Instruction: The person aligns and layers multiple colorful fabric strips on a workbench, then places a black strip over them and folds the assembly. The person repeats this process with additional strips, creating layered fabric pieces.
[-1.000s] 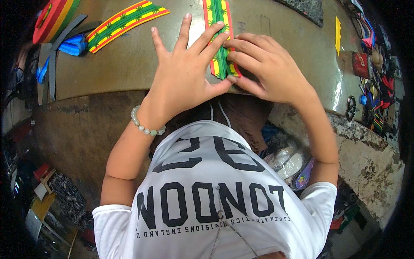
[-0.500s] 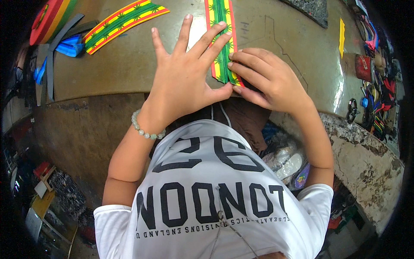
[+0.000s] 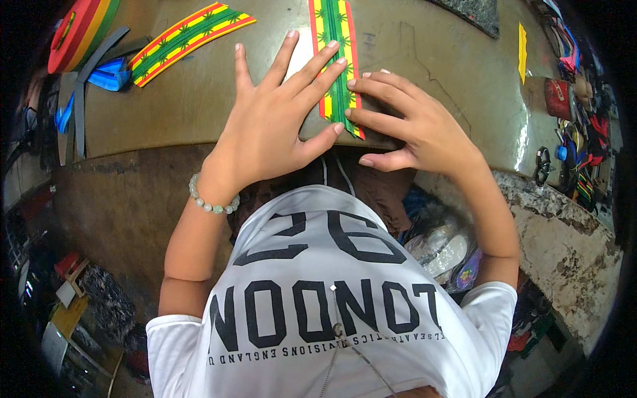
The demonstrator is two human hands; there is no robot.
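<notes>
Leaf-print strip (image 3: pixel 340 93): lying lengthwise on the worktable (image 3: pixel 431 46), its near end sitting close to the table's near edge.
Left hand (image 3: pixel 262 126): spreading wide, two fingertips resting on the strip and the thumb tip touching its near end.
Right hand (image 3: pixel 424 126): curving loosely, two fingertips meeting the strip's right edge; nothing is being pinched.
Thumbs: a second ago meeting at the near end; now the right one is standing apart, off the strip.
Near-end pinch: seemingly giving way to steadying the strip.
Far end: running out past the top of the view.
Dark green midline: leaving fold or seam unclear.
White patch (image 3: pixel 302 56): showing beside the strip, paper or glare.
Fingertip pressure: impossible to tell.
</notes>
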